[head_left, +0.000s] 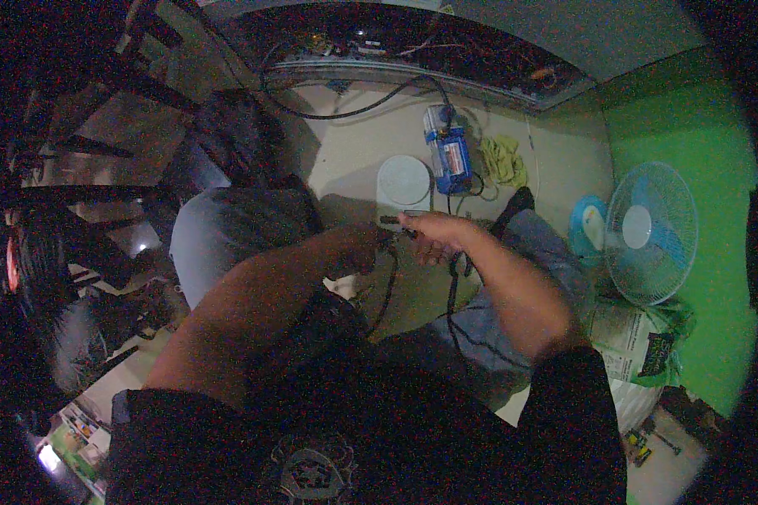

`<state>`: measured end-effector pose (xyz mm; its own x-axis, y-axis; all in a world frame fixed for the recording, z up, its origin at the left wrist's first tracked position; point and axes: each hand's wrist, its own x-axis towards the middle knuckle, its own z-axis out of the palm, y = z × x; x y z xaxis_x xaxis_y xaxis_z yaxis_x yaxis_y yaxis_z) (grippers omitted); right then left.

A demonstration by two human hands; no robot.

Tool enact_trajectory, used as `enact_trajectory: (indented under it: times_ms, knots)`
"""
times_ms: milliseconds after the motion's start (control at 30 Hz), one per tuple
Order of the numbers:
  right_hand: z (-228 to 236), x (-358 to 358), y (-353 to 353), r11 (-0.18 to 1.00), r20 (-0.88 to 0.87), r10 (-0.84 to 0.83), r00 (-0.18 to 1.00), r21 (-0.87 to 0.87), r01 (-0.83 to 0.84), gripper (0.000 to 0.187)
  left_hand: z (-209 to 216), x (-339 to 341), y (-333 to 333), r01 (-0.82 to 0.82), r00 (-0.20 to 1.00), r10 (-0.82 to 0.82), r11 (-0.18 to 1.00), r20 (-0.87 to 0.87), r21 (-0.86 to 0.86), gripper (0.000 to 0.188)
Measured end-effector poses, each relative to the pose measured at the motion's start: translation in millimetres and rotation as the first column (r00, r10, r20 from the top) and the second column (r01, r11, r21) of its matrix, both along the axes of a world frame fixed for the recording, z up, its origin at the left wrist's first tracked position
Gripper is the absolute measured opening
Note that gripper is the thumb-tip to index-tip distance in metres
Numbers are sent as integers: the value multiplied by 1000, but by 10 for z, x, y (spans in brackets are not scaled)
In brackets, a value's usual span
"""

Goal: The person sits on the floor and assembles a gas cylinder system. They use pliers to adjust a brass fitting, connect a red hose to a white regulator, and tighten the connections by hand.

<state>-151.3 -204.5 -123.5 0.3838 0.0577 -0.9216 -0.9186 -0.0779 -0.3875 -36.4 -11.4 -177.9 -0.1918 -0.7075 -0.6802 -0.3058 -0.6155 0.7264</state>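
Note:
In dim light, my left hand and my right hand come together between my bent knees. Both are closed, with dark cable in the fingers. From beside my left fingers one black cable hangs toward the floor. Another dark cable drops below my right hand, whose thumb and forefinger pinch a small dark end. Just beyond the fingertips is a white device with a round top; my hands partly cover its near edge. A blue pump-like unit with a clear end lies behind it to the right.
A crumpled yellow-green cloth lies right of the blue unit. A fan stands by the green wall. A thick black hose curves along the far side, below a cluttered ledge. Dark furniture bars crowd the left.

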Motion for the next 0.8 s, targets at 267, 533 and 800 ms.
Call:
enact_trajectory:
  times_ms: [267,533,800]
  knots:
    - [-127,-22,59,890,582,445,681,-372,-263,27,-281,-42,39,-124,991,127,988,-28,94,57]
    - [-67,19,31,997,-89,-9,996,-78,2,26,-91,-57,-37,3,1000,-4,999,23,50,58]
    - [-114,-29,68,830,650,553,520,-486,-274,35,-26,-20,-13,84,993,-86,996,83,28,59]
